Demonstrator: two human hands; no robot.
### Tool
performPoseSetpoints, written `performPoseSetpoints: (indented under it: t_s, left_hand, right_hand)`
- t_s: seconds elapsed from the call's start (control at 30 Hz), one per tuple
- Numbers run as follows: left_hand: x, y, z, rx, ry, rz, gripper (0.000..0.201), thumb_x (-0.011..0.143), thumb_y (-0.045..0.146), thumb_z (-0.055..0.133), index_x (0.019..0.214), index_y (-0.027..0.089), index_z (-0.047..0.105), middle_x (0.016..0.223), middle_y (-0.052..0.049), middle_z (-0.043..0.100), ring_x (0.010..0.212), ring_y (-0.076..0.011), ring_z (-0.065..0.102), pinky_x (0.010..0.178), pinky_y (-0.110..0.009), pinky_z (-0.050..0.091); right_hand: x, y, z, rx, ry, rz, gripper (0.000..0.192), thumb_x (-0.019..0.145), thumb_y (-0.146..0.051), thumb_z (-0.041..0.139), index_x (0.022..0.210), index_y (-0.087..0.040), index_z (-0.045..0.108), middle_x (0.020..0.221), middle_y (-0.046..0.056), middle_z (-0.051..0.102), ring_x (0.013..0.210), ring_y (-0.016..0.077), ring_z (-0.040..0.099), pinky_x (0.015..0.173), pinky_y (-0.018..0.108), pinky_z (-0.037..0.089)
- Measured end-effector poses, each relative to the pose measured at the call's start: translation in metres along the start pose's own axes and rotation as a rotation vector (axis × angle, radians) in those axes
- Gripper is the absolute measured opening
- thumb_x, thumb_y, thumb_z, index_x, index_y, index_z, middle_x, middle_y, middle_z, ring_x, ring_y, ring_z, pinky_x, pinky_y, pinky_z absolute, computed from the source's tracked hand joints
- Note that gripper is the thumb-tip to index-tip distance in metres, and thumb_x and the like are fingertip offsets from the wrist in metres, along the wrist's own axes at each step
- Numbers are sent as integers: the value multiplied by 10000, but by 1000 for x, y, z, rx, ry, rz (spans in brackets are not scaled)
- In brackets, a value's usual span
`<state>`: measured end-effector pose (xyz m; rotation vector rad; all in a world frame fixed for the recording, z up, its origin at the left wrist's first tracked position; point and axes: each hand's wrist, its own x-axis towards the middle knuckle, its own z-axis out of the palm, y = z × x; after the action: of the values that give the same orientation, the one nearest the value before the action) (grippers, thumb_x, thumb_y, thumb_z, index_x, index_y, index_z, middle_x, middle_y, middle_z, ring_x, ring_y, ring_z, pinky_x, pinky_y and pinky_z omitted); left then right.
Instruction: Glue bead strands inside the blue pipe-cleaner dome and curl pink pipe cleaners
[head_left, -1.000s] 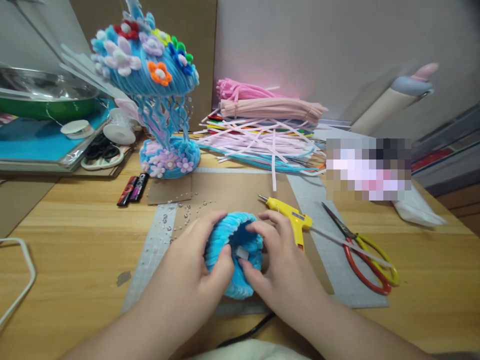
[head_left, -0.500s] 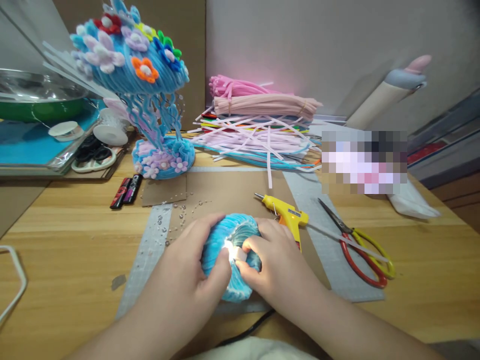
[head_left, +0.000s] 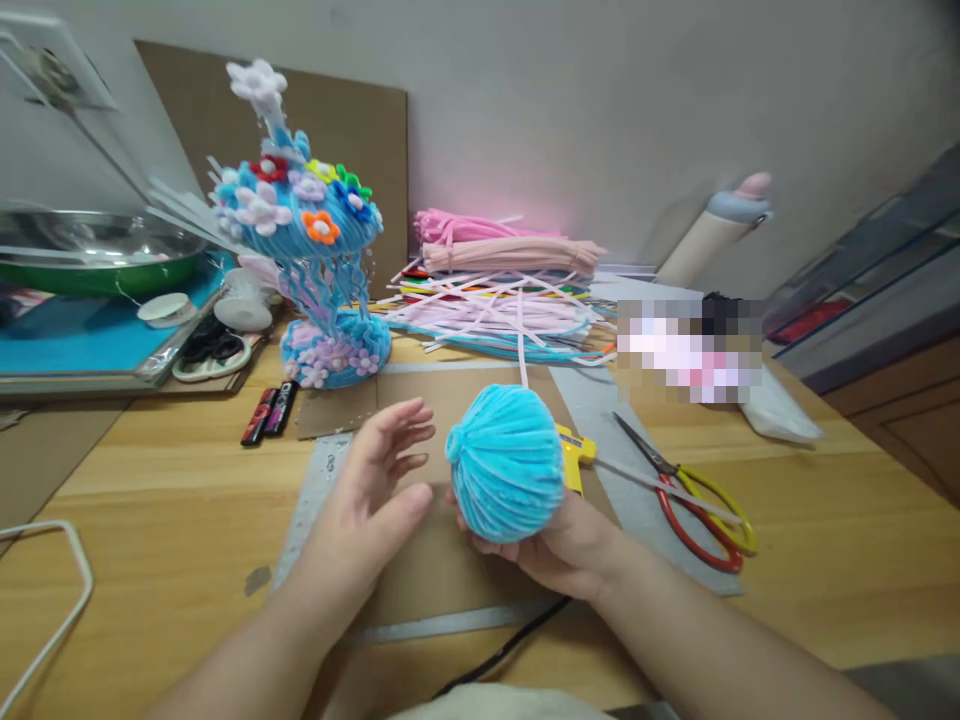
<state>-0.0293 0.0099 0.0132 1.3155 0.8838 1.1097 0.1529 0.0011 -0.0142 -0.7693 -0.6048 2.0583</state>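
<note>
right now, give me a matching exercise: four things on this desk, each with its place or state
Things:
1. blue dome
2. left hand
3. scissors
4. glue gun

Places or states:
a. open, beside the dome, not touching it
b. lying on the grey mat, right of the glue gun
c. cupped from below by the right hand
d. partly hidden behind the dome

Pairs: 1-c, 2-a, 3-b, 4-d

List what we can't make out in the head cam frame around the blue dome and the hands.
- Blue chenille dome: its underside faces away; the dome itself hides it.
- Right hand: fingers beneath the dome, contact points hidden.
- Yellow glue gun: mostly behind the dome; nozzle unseen.
- Pixelated patch: whatever lies there is blurred out.
- Left hand: open beside the dome; any contact unclear.
</note>
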Motion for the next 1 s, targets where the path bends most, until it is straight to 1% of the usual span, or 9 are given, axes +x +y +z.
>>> performPoseSetpoints:
  t_s: [0.07,0.13,0.23,0.37,0.47,0.6,0.77,0.9,1.0]
  left_hand:
    - [3,-7,-1,36,-136,-40,784,738,504,705,1397,352,308,1465,-73,346,1358,-290,315,1064,-424,331]
    - [3,-9,0,132,-233,-35,1062,612,461,819,1448,373,170,1530,-86,220,1390,-320,259,1094,-467,289]
    - [-2,-4,1,314,-290,35,1260,492,388,893,1469,349,98,1544,-123,159,1394,-361,238,1107,-524,248]
    - [-6,17,4,413,-264,102,1144,531,375,873,1427,333,162,1463,-113,300,1330,-336,358,1080,-509,308]
    - [2,41,5,530,-194,166,981,569,296,843,1366,322,271,1417,-81,355,1307,-318,385,1056,-449,355]
    - [29,87,-2,662,-158,232,845,629,347,791,1341,298,338,1413,-66,396,1278,-302,423,1016,-393,401]
    - [63,134,-18,882,-182,12,758,683,524,706,1344,308,406,1251,-59,567,1065,-293,587,854,-398,494]
    - [72,146,-21,923,-140,-37,778,682,547,687,1360,266,429,1213,-91,612,1007,-300,618,788,-368,514]
    - [73,147,-19,880,-112,-54,768,695,566,666,1366,278,428,1219,-97,614,989,-297,629,769,-354,517]
  right_hand:
    - [1,0,0,100,-72,112,415,604,-427,836,925,-206,692,849,2,703,734,107,623,678,196,494]
    - [0,1,0,116,-150,198,481,576,-448,846,947,-177,700,864,18,713,757,104,637,711,188,495]
    - [-4,4,5,93,-233,262,517,619,-495,803,970,-130,702,875,56,712,758,137,646,707,233,502]
    - [-9,1,18,76,-311,236,417,792,-516,623,1014,-169,684,943,52,708,753,148,638,730,281,490]
    - [-6,-9,28,59,-368,212,459,736,-534,648,1060,-209,663,950,45,714,721,164,637,719,328,513]
    - [2,-21,35,54,-435,91,419,830,-543,517,1049,-209,643,1073,80,694,994,250,637,796,389,502]
    - [7,-19,30,163,-304,-62,492,923,-579,311,1205,-248,541,1264,92,618,1111,212,607,916,379,445]
    - [9,-15,25,239,-182,-157,580,908,-638,283,1205,-211,539,1346,117,561,1244,193,517,1053,391,359]
    - [10,-15,24,250,-166,-181,609,900,-653,275,1199,-199,548,1393,116,519,1281,195,484,1088,399,330]
